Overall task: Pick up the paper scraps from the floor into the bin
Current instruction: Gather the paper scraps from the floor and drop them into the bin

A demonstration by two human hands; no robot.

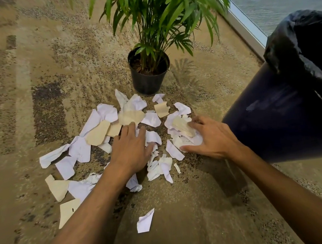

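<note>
The carpet [184,208], tan with darker speckled patches, fills most of the view. At the right stands one dark bin [277,114], lined with a black bag [306,48]; the frame edge cuts off its right side, and its inside is too dark to make out. A pale strip of window frame [245,21] runs diagonally across the upper right corner. One plant [165,13] stands in a black pot [148,79] at top centre, its upper fronds cut off by the frame.

The scraps [100,117], white and tan, lie scattered on the carpet between the pot and the person, left of the bin. They overlap too much for an exact count: a few dozen at a rough look, about six of them tan. One white scrap [145,220] lies apart, nearer the person. Both forearms cover part of the pile, and the left one hides the edges of several scraps.

The left hand [131,148] lies palm down on the middle of the pile, fingers nearly straight and spread. Its fingertips [131,125] touch the edge of a tan scrap [132,116], while white scraps show beside and under the palm; it holds nothing.

The right hand [210,136] is beside the bin, on a small heap of white scraps. Its fingers curl around a crumpled tan scrap [183,126], and the thumb [190,148] stretches low along the heap's near edge. Whether the heap is already gripped or merely cupped is hard to tell.
</note>
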